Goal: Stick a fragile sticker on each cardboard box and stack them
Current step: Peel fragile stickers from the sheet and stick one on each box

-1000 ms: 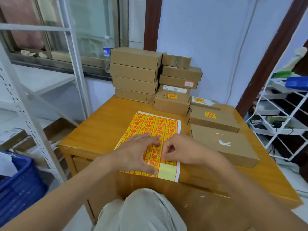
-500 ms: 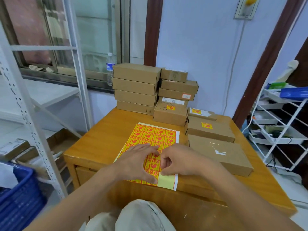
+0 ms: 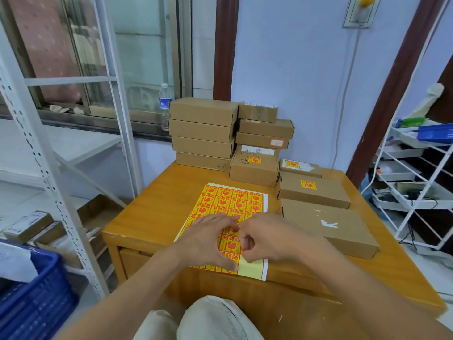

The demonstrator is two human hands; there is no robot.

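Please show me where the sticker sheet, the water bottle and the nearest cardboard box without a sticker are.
sticker sheet (image 3: 232, 201): head view, on the printed yellow stickers of its far half.
water bottle (image 3: 164, 106): head view, on its label, by the window.
nearest cardboard box (image 3: 318, 227): head view, on its bare top face.

Bare tabletop (image 3: 157, 212) at centre left of the frame, open for passage. Blocked at upper centre by two box stacks (image 3: 203, 128) (four high on the left). Walled off at centre right by a large flat box (image 3: 326, 227) and stickered boxes (image 3: 311, 190) behind it. Shelf upright (image 3: 44, 168) at far left, beyond the table edge.
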